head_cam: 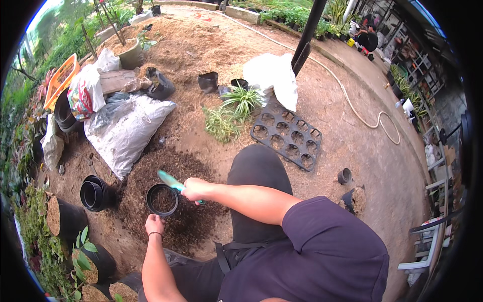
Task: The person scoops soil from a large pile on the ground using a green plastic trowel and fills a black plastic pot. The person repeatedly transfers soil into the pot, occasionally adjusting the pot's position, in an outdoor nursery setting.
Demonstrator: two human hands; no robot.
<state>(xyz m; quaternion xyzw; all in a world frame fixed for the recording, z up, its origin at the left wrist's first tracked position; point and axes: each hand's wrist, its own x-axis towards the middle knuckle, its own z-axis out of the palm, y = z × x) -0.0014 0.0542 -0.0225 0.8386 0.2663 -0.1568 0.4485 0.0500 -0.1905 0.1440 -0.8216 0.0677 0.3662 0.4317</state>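
A round black plastic plant pot (150,207) stands on a spread of dark potting soil (196,222). Inside it, dark soil lies below the rim. My left hand (154,225) grips the pot's near rim, with its fingertips partly hidden. In my right hand (195,188) is the handle of a turquoise hand trowel (170,180). The trowel's blade points left, just above the pot's far right edge. Nested black pots (97,193) sit on the ground left of the pot.
A full white woven sack (128,128) lies beyond the soil. Spider plants (241,102) and a black cell tray (286,134) are farther right. Large filled pots (68,217) line the left side. A hose (351,102) curves across the ground near a dark post (309,34). A person (368,37) sits far off.
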